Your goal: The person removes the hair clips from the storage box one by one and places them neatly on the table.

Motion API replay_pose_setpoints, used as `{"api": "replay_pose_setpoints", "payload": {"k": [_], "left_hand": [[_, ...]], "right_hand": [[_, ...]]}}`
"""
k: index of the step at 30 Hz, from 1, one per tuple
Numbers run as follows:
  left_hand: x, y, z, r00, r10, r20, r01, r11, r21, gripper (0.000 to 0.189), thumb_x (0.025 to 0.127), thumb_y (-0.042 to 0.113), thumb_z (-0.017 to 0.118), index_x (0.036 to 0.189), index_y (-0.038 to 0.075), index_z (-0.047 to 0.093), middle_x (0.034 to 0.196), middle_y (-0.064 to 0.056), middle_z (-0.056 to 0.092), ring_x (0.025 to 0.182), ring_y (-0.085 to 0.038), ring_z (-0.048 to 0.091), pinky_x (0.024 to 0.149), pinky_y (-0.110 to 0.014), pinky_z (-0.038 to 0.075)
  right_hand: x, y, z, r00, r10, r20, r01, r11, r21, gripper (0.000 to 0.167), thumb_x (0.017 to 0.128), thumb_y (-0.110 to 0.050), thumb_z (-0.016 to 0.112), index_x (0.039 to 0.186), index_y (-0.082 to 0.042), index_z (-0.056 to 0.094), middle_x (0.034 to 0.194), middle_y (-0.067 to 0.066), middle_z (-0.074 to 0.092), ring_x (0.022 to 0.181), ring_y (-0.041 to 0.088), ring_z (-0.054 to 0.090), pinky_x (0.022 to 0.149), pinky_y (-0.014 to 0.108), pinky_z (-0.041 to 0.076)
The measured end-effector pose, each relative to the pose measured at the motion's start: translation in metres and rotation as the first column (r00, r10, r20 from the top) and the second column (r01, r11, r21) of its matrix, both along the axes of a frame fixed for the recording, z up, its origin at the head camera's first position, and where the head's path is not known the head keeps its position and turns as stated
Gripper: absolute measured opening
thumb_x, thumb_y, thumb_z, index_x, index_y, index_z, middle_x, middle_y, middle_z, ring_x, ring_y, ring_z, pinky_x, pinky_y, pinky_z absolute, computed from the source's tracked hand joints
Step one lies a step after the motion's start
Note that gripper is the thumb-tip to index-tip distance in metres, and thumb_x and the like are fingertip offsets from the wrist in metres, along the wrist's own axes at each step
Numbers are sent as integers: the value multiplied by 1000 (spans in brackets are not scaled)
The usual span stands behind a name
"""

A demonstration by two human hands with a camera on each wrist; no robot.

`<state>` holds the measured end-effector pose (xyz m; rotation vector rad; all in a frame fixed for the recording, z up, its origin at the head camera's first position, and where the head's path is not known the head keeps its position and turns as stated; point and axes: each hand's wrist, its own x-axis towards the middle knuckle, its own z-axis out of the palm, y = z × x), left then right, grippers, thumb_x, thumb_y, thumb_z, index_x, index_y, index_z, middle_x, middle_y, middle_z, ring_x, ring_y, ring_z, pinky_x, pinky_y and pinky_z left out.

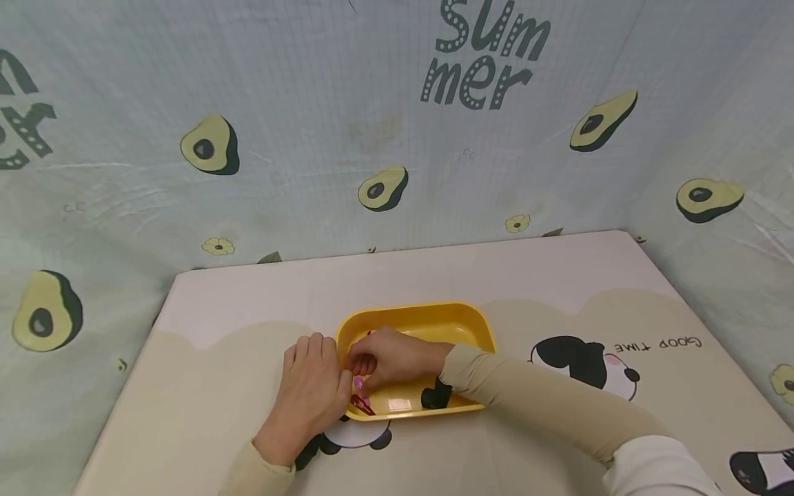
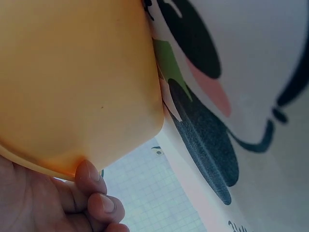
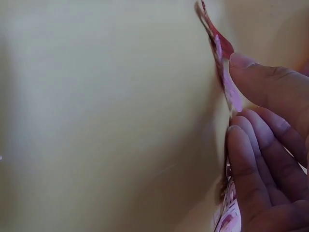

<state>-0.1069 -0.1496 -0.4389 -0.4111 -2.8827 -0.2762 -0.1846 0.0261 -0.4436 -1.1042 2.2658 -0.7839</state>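
Observation:
My left hand (image 1: 313, 389) holds the left end of a shallow yellow tray (image 1: 422, 312), thumb at the rim. Seen from the left wrist, its fingertips (image 2: 91, 179) press the outer wall under the lip. Inside that same end reaches my right hand (image 1: 397, 355), fingers bent. Small flat pink (image 1: 360, 386) and red (image 1: 362, 405) pieces, like hair clips, lie along the wall there. From the right wrist, the thumb (image 3: 260, 79) touches a red and pink piece (image 3: 227, 48); the fingertips sit apart from it, against a row of pieces partly hidden behind them.
The tray stands on a table covered with a beige and pink cartoon cloth (image 1: 558, 269). Behind and at both sides hangs a pale curtain (image 1: 298, 200) printed with avocados. A dark wrist-worn device (image 1: 436, 396) overlaps the tray's near right corner.

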Motion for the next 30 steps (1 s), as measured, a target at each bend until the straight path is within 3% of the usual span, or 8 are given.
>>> {"api": "replay_pose_setpoints", "payload": {"k": [22,26,30], "left_hand": [[-1,2,0,999,-5,-33,5,1000,9,18,88,19,59,86,5,50,79,-6,39,81,-25,37,80,-40,32],[-1,3,1,1000,1,-18,0,1000,4,18,89,20,60,86,5,50,79,-6,39,82,-25,37,81,-41,32],[1,2,1,1000,9,6,-9,1000,-5,20,89,20,62,89,4,51,80,-6,39,83,-25,37,82,-41,32]], "right_hand": [[2,-1,2,994,45,-97,-43,999,14,16,89,-17,80,102,-16,70,85,-9,63,77,1,54,72,12,46],[2,-2,1,988,47,-150,-48,999,2,16,88,-14,79,103,-15,73,86,-8,64,78,2,53,73,11,45],[3,-3,0,988,52,-149,-52,999,-1,17,88,-14,79,105,-15,74,87,-8,66,78,1,54,74,10,47]]}}
